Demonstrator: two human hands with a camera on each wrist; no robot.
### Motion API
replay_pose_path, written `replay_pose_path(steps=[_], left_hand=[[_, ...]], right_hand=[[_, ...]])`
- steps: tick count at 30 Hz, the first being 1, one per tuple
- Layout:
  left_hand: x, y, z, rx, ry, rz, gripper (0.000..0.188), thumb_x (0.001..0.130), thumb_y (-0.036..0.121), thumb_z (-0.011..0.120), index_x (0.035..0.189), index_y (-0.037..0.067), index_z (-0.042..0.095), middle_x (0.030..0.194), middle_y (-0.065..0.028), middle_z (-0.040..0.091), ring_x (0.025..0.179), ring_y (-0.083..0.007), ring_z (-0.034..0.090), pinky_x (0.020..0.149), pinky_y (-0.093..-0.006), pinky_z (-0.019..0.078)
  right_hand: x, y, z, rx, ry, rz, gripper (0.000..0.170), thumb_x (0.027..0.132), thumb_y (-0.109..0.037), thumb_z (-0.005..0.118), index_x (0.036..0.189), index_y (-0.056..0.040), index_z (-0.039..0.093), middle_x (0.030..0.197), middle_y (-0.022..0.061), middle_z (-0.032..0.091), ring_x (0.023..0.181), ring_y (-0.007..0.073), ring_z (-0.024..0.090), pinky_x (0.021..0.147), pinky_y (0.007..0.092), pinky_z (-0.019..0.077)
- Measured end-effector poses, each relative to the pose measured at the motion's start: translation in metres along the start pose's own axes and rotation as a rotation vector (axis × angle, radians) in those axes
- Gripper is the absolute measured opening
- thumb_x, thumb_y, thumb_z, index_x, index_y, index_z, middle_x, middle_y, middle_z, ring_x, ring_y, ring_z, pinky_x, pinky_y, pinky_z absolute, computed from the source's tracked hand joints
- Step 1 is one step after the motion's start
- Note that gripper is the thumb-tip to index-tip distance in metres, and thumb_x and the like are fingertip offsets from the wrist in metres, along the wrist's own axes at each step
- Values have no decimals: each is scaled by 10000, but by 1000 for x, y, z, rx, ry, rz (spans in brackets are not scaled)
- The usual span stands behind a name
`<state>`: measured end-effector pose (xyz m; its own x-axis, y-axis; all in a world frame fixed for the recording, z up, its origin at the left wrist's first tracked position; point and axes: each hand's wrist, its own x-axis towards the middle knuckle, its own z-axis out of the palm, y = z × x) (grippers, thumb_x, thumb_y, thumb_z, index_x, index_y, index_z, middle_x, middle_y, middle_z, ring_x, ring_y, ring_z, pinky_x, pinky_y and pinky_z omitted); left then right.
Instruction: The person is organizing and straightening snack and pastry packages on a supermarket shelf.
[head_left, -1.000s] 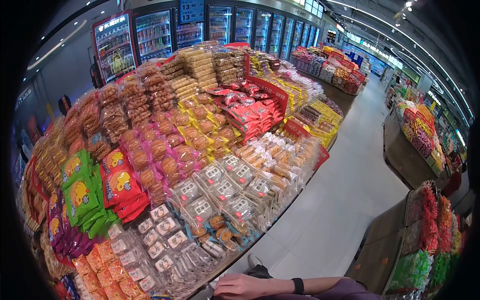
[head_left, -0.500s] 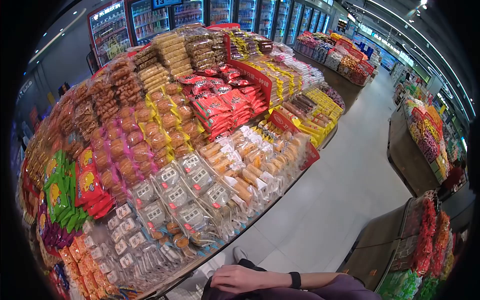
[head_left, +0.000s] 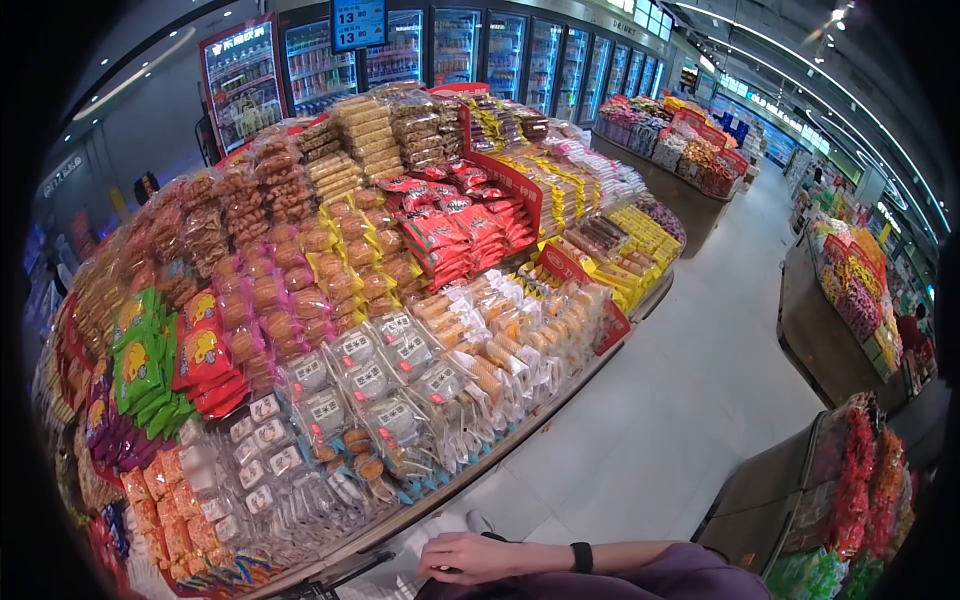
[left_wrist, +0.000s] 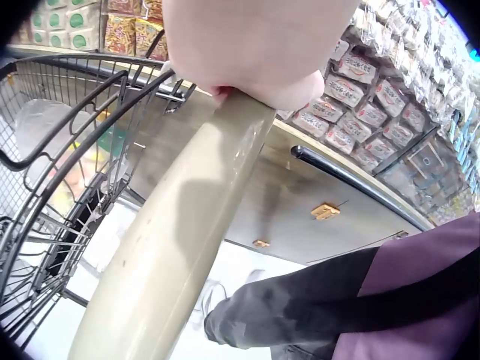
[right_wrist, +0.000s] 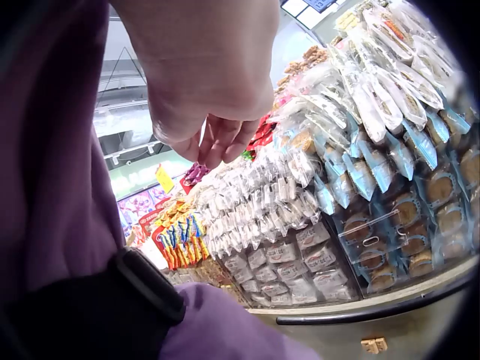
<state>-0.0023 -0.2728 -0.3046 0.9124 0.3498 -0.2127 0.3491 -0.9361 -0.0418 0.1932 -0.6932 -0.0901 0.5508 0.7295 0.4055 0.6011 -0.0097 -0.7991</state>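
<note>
In the left wrist view my left hand (left_wrist: 251, 49) grips the end of a thick beige handle (left_wrist: 176, 225) of a black wire shopping cart (left_wrist: 90, 139). A clear plastic bag (left_wrist: 46, 127) and something green lie inside the cart. My right hand (head_left: 462, 557) is held low in front of my body at the bottom of the head view, beside the snack display. Its fingers (right_wrist: 225, 139) hang loosely bent and hold nothing in the right wrist view. Clear packets with white labels (head_left: 370, 382) and packs of small wrapped snacks (left_wrist: 356, 94) are stacked near both hands.
A broad tiered display runs along my left, with red bags (head_left: 440, 240), green bags (head_left: 145, 365) and yellow packs (head_left: 650, 230). A tiled aisle (head_left: 620, 380) curves past it. Another snack stand (head_left: 780, 490) is on the right. Drink fridges (head_left: 455, 50) line the back.
The head view swings slightly, so the display shifts left, then back down a little. My right hand stays low in front of my body.
</note>
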Motion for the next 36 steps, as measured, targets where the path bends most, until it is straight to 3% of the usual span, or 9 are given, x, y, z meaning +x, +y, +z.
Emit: replay_pose_path(steps=[8,19,23,24,25,28,36], left_hand=[[-13,69,-68,-150,33,33,452,943,445,518,1082,30,632,940,-183,672,874,-325,638,784,-448,489],[-45,148,-162,-56,-12,121,461,939,424,522,1159,29,609,1017,-185,667,939,-304,644,864,-457,493],[-38,183,-191,-71,-248,14,434,935,372,543,1178,16,593,1060,-195,648,957,-305,638,882,-456,497],[-38,194,-193,-85,-326,-22,425,934,355,550,1182,12,589,1072,-198,642,961,-306,636,886,-455,498],[-43,197,-184,-388,-147,81,395,929,328,569,1167,13,591,1043,-211,641,946,-314,637,874,-455,501],[-36,202,-136,-336,-19,52,379,878,301,609,1086,-15,610,993,-234,646,923,-348,639,861,-462,505],[-15,233,-56,-320,-1,-196,349,742,229,715,871,-91,658,861,-295,659,861,-436,643,825,-480,517]], right_hand=[[-34,-4,26,-27,35,84,91,914,-114,595,980,-53,606,928,94,619,886,303,613,804,384,509],[-49,-18,17,-69,27,106,104,915,-117,595,989,-45,605,928,104,606,885,312,603,791,398,500],[-61,-10,-4,-81,81,118,112,903,-99,608,998,-40,600,925,104,611,876,311,604,788,396,499],[-66,-8,-12,-81,87,122,112,900,-94,610,999,-41,600,922,104,611,874,310,605,788,395,499],[-72,-6,-18,-78,92,135,112,898,-90,612,998,-42,600,922,104,611,873,308,606,788,394,499],[-86,4,-43,-73,101,144,111,893,-79,615,998,-44,601,921,104,612,871,304,607,787,390,498],[-124,29,-140,-42,107,155,116,889,-69,610,1002,-44,600,912,107,605,867,304,606,792,391,500]])
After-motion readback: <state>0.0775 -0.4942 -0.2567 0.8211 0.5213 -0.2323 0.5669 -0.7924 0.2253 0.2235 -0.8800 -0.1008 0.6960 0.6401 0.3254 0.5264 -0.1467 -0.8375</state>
